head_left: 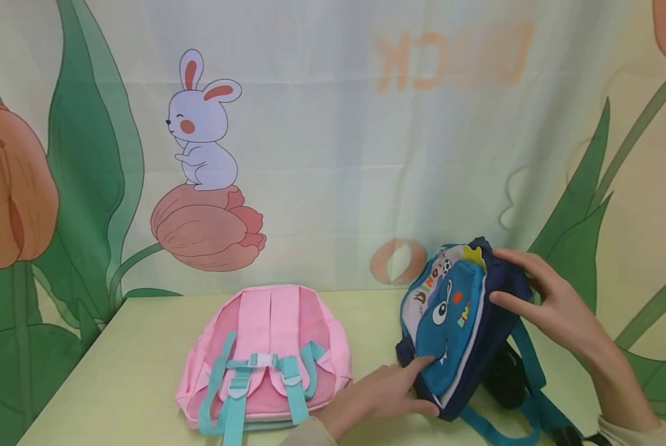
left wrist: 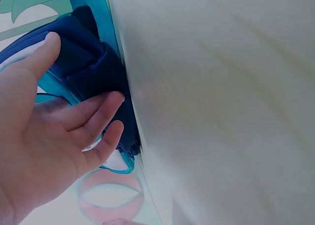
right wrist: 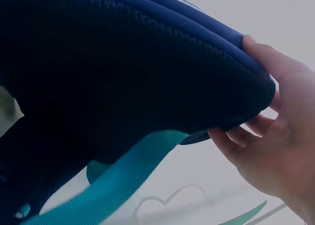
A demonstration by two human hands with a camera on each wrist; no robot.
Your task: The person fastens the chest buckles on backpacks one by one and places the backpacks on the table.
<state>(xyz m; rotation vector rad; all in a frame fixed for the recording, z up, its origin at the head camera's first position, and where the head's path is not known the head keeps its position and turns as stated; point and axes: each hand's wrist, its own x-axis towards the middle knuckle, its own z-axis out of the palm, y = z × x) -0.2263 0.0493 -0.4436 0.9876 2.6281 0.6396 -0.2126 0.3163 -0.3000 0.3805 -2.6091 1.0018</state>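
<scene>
A blue children's backpack [head_left: 450, 334] with a cartoon face and a white-trimmed front pocket stands tilted at the right of the table. At its upper right edge, my right hand [head_left: 556, 303] grips the dark blue side. The right wrist view shows thumb and fingers [right wrist: 224, 144] on opposite faces of that corner. My left hand [head_left: 388, 393] touches the lower front, index finger on the printed mouth and thumb near the bottom edge. In the left wrist view its fingers [left wrist: 101, 112] lie fairly straight along the bag. Teal straps [right wrist: 123, 178] hang behind the backpack.
A pink backpack [head_left: 324, 328] with teal straps and a buckle lies on the pale yellow table [head_left: 121, 371], left of the blue one. Behind the table hangs a curtain [head_left: 310, 155] printed with a rabbit, tulips and leaves.
</scene>
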